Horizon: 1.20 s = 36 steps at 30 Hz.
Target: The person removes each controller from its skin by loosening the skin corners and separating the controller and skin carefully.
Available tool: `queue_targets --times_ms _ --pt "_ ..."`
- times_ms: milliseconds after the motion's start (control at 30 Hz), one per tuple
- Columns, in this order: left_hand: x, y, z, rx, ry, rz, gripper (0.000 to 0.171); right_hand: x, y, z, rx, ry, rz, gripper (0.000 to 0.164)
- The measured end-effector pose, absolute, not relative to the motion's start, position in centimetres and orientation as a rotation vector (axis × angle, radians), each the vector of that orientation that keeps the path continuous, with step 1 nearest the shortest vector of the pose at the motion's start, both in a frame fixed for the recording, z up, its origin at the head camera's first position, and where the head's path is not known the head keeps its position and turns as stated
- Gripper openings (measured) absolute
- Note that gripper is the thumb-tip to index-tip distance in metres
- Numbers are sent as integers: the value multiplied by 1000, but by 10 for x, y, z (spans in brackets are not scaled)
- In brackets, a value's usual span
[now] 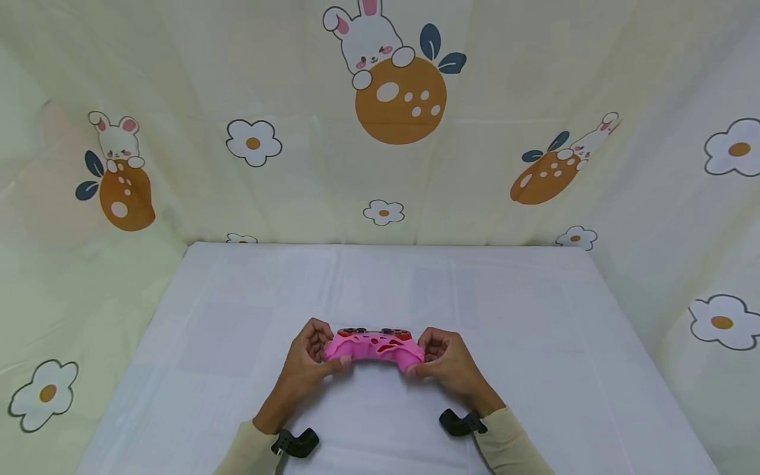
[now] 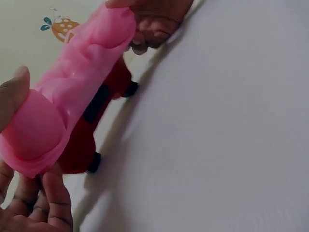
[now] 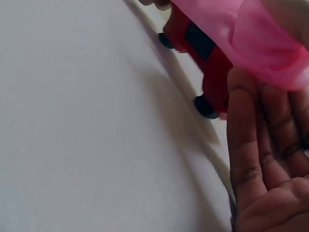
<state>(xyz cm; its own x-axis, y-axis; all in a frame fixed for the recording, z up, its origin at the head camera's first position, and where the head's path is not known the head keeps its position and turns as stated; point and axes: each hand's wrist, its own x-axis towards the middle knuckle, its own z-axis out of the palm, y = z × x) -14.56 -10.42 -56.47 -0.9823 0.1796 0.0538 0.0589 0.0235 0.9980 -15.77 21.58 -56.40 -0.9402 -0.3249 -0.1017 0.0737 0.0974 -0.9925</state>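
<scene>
A red game controller [image 1: 347, 332] with black thumbsticks is partly wrapped in a pink stretchy silicone cover [image 1: 363, 349]. My left hand [image 1: 307, 356] pinches the cover over the left grip, thumb in front and fingers behind. At the opposite end, my right hand [image 1: 444, 359] pinches the cover over the right grip. In the left wrist view the pink cover [image 2: 79, 72] lies wrinkled along the controller, whose red body [image 2: 79, 150] shows bare beneath it. The right wrist view shows the red shell [image 3: 215, 79] and a dark panel between its grips.
A white cloth-covered table [image 1: 380, 284] lies under the hands. Behind it and at both sides hangs a pale curtain [image 1: 309, 198] printed with rabbits and flowers. Black wrist-camera mounts [image 1: 299, 443] sit at both sleeves.
</scene>
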Motion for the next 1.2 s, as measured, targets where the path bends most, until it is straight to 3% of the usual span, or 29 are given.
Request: queue_targets --times_ms 200,1200 --pt "-144 -103 -565 230 2215 2088 61 -158 214 -564 -199 2115 -1903 48" --pt "-144 -105 -565 102 2218 2093 49 -158 217 -563 -278 2077 -1883 39"
